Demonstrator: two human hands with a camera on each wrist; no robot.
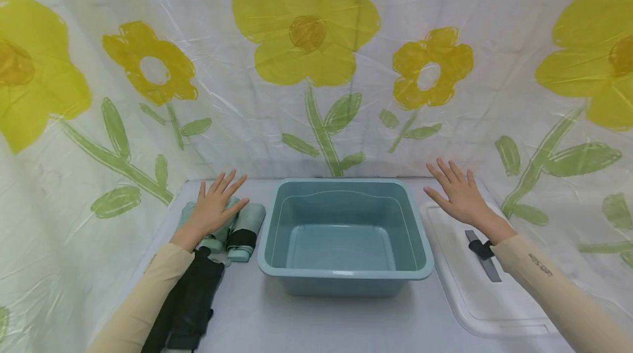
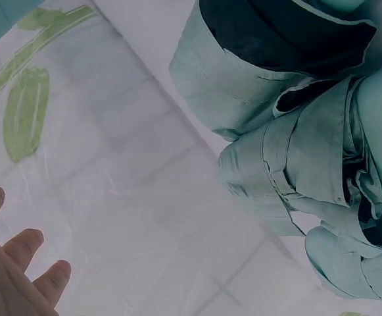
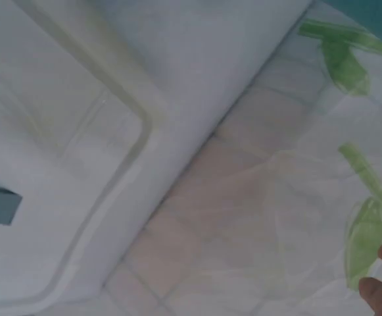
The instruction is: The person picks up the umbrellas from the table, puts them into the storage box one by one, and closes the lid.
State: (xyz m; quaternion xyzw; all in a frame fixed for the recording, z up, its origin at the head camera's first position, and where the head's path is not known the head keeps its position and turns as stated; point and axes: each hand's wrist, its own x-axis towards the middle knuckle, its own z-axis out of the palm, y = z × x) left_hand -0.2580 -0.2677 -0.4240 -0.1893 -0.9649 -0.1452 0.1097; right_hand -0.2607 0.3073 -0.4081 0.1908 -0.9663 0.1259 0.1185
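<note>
Hovering, head view: left hand [image 1: 214,207], fingers spread flat over folded mint-green umbrellas [image 1: 242,232] at nine o'clock of the teal basin [image 1: 344,235]; right hand [image 1: 457,192] spread above the white lid [image 1: 487,292] at three o'clock (nothing gripped). Judged: reach stage; curling round an umbrella comes next. Left wrist view: umbrellas [image 2: 296,164] at two o'clock of the fingertips [image 2: 20,253]. Right wrist view: lid [image 3: 59,164] beneath.

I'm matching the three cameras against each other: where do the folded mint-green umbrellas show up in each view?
Head: mint-green umbrellas lie lower left on the table, left of the blue basin, under the left hand.
Left wrist: they fill the right side, fingertips at bottom left.
Right wrist: not in it; only the white lid shows.
Shared landmark: the flower-printed cloth, its green leaves in all views.
</note>
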